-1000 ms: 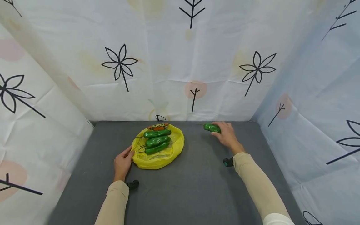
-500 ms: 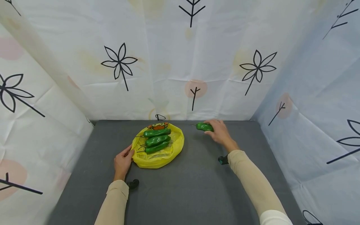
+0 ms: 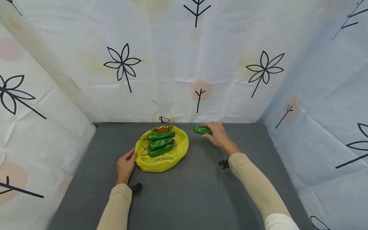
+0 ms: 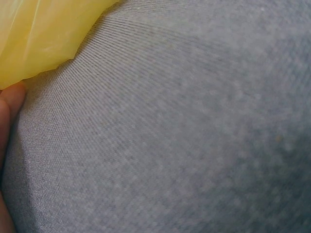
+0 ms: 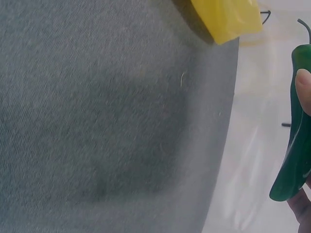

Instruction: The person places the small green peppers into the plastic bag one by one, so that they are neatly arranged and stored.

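A yellow plastic bag [image 3: 179, 150] lies spread in a round shape on the grey table, with a printed orange picture at its far side. Three long green peppers [image 3: 160, 143] lie inside it, stems to the left. My left hand [image 3: 125, 166] pinches the bag's left edge; in the left wrist view only some fingers [image 4: 14, 97] show beside the yellow plastic. To the right of the bag, my right hand [image 3: 218, 135] holds another green pepper [image 3: 202, 130] above the table, its stem toward the bag. The right wrist view shows the thumb across this pepper.
The grey table [image 3: 184, 198] ends against a white patterned cloth [image 3: 172, 76] at the back, with more cloth on both sides. A dark wrist camera [image 3: 136, 187] sits by the left wrist, another dark camera [image 3: 224, 164] by the right.
My right hand has moved left with the green pepper, closer to the yellow bag. The left hand and the peppers in the bag have stayed in place.
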Demonstrator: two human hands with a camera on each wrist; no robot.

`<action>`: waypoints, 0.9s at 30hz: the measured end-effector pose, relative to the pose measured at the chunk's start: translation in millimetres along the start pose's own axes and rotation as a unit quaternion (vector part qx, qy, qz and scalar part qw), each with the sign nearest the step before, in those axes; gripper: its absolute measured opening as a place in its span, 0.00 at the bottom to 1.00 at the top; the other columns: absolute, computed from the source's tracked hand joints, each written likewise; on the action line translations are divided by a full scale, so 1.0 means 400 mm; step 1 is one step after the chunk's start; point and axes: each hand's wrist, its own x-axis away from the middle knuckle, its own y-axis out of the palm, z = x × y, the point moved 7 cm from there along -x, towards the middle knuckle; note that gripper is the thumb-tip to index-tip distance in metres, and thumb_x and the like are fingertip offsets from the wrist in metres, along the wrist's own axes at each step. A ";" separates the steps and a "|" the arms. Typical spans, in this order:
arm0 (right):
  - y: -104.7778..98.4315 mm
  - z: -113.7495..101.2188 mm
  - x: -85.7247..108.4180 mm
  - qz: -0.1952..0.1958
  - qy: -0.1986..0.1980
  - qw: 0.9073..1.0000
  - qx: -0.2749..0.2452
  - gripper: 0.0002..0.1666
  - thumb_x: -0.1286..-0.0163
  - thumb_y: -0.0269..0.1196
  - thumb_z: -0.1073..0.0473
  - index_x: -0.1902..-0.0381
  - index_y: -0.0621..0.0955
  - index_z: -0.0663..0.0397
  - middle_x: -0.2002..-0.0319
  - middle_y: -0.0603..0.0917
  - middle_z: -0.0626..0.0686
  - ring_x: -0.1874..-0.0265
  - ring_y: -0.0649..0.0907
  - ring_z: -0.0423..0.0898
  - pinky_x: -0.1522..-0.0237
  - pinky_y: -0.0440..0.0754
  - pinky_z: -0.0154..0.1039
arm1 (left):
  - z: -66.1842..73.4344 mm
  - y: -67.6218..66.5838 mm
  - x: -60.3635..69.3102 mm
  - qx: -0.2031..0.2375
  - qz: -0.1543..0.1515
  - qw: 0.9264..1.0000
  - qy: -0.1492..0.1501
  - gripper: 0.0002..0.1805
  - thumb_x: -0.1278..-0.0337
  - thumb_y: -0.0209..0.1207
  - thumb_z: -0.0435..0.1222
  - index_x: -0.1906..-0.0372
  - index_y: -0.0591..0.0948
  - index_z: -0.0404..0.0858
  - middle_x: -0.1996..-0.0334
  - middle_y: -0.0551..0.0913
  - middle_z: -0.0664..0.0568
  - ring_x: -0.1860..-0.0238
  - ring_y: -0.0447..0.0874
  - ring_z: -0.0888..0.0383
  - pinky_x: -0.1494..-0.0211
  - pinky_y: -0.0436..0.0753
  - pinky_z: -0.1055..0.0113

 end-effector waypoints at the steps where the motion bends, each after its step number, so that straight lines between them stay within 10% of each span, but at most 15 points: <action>1: 0.001 -0.007 -0.002 -0.003 -0.003 1.000 -0.001 0.31 0.32 0.69 0.49 0.33 0.77 0.47 0.38 0.81 0.58 0.42 0.75 0.59 0.40 0.70 0.58 | -0.001 0.000 0.000 0.001 0.000 1.000 -0.001 0.24 0.32 0.59 0.59 0.34 0.80 0.61 0.49 0.89 0.48 0.67 0.80 0.76 0.63 0.80 0.81; 27: 0.038 -0.135 -0.068 -0.009 -0.021 0.999 -0.043 0.30 0.33 0.72 0.52 0.34 0.80 0.45 0.38 0.83 0.54 0.48 0.77 0.56 0.46 0.67 0.54 | 0.007 -0.002 0.006 0.009 0.008 1.000 0.005 0.22 0.31 0.60 0.54 0.35 0.81 0.59 0.49 0.90 0.47 0.68 0.80 0.76 0.64 0.79 0.82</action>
